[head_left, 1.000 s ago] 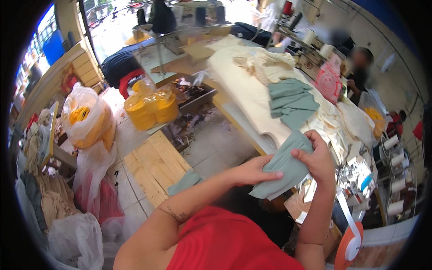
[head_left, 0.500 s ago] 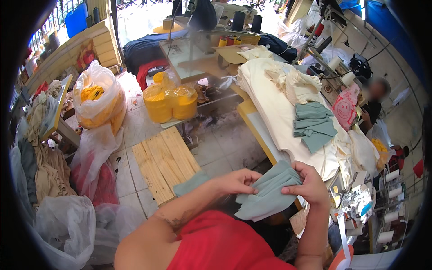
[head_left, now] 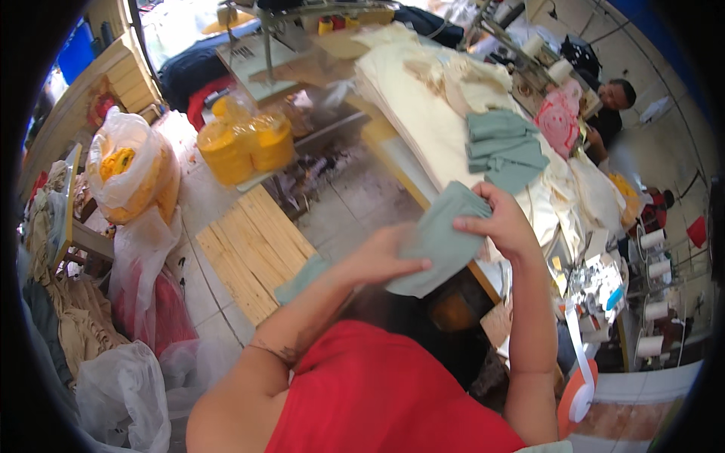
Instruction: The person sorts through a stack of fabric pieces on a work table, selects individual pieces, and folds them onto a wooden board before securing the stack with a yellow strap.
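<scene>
A small stack of grey-green fabric pieces (head_left: 445, 238) is held up in front of me, above the near edge of the table. My right hand (head_left: 504, 223) pinches its upper right corner, thumb in front and fingers behind. At the lower left side, my left hand (head_left: 385, 257) grips the stack with the thumb across its front; motion blurs these fingers. More green pieces (head_left: 504, 151) lie fanned out on the cream fabric (head_left: 411, 98) beyond my right hand. Under my left forearm, another green piece (head_left: 302, 278) rests on the wooden board (head_left: 253, 249).
Yellow thread cones (head_left: 245, 143) wrapped in plastic stand beyond the board. Filled plastic bags (head_left: 136, 166) and beige cloth (head_left: 83, 302) crowd the left. At right are a sewing machine (head_left: 596, 283) with white thread spools (head_left: 653, 268) and, farther off, another person (head_left: 608, 117).
Both hands have lifted the green stack up and slightly away from me. Its fanned folds now look flatter, and my left hand has shifted along its left side. The whole view has shifted.
</scene>
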Demonstrator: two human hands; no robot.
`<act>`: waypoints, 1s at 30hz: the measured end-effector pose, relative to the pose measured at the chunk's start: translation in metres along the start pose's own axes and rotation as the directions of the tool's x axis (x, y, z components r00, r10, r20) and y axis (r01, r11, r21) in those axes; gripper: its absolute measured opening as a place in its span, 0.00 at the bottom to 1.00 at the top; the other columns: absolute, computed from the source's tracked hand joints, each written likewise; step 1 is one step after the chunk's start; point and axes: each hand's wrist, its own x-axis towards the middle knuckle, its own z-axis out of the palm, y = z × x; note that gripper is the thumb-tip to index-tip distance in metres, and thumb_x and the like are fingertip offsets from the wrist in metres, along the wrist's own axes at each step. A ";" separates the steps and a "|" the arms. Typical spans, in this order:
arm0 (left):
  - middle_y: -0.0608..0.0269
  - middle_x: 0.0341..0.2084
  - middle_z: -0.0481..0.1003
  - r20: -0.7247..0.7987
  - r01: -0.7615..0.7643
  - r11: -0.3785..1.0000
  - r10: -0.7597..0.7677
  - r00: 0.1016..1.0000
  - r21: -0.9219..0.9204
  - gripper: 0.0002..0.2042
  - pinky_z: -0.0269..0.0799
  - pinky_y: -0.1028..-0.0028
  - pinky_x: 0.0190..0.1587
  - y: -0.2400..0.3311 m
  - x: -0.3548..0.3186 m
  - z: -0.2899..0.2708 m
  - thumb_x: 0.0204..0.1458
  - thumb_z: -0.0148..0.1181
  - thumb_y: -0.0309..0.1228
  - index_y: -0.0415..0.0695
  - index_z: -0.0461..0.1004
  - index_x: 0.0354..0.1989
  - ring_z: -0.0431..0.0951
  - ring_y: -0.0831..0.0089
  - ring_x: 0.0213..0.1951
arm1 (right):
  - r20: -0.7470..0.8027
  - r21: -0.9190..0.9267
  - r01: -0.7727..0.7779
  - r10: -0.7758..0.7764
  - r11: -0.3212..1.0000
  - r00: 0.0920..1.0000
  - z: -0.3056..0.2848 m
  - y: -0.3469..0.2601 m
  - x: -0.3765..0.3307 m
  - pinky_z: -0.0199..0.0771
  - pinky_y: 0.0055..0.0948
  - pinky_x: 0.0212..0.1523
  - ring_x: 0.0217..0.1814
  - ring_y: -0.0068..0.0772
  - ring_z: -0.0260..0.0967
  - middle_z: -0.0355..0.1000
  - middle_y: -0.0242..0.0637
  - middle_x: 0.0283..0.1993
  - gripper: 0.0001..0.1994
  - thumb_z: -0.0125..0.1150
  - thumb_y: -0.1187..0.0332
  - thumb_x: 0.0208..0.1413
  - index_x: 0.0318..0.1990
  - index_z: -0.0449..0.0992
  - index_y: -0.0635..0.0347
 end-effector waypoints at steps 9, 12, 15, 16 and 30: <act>0.59 0.54 0.75 -0.092 0.064 0.801 -0.147 0.985 -0.595 0.30 0.69 0.68 0.60 -0.033 -0.060 -0.046 0.52 0.70 0.34 0.36 0.67 0.62 0.76 0.69 0.55 | 0.021 0.287 -0.071 0.068 0.955 0.997 0.048 0.038 0.010 0.76 0.28 0.53 0.50 0.28 0.75 0.77 0.40 0.48 0.26 0.73 0.76 0.50 0.56 0.71 0.70; 0.56 0.60 0.71 -0.093 -0.010 0.426 -0.175 0.980 -0.904 0.34 0.70 0.63 0.61 -0.059 -0.086 -0.052 0.59 0.62 0.47 0.37 0.62 0.66 0.74 0.65 0.59 | 0.072 0.359 -0.146 0.128 0.922 0.989 0.083 0.050 0.017 0.76 0.28 0.52 0.47 0.27 0.76 0.77 0.38 0.47 0.22 0.72 0.76 0.52 0.53 0.73 0.70; 0.56 0.58 0.72 -0.205 -0.032 0.514 -0.284 0.937 -0.857 0.35 0.72 0.64 0.60 -0.070 -0.110 -0.060 0.59 0.62 0.49 0.37 0.61 0.67 0.74 0.66 0.57 | 0.126 0.318 -0.108 0.071 0.942 0.990 0.112 0.074 0.028 0.75 0.26 0.50 0.47 0.25 0.75 0.77 0.35 0.46 0.21 0.73 0.78 0.50 0.51 0.74 0.67; 0.56 0.56 0.72 -0.253 0.001 0.642 -0.304 0.918 -0.767 0.35 0.72 0.65 0.59 -0.073 -0.119 -0.062 0.58 0.63 0.48 0.37 0.61 0.66 0.74 0.67 0.56 | 0.150 0.304 -0.082 0.037 0.949 0.988 0.123 0.078 0.028 0.75 0.26 0.50 0.47 0.24 0.74 0.77 0.34 0.45 0.21 0.73 0.78 0.49 0.51 0.75 0.66; 0.52 0.60 0.68 -0.420 0.048 0.969 0.060 0.906 0.241 0.33 0.66 0.62 0.61 -0.105 -0.123 -0.088 0.43 0.66 0.24 0.38 0.66 0.62 0.67 0.59 0.63 | 0.237 -0.182 -0.005 0.048 0.983 0.970 0.156 0.081 0.040 0.73 0.29 0.49 0.47 0.26 0.73 0.77 0.38 0.44 0.22 0.76 0.72 0.44 0.48 0.75 0.68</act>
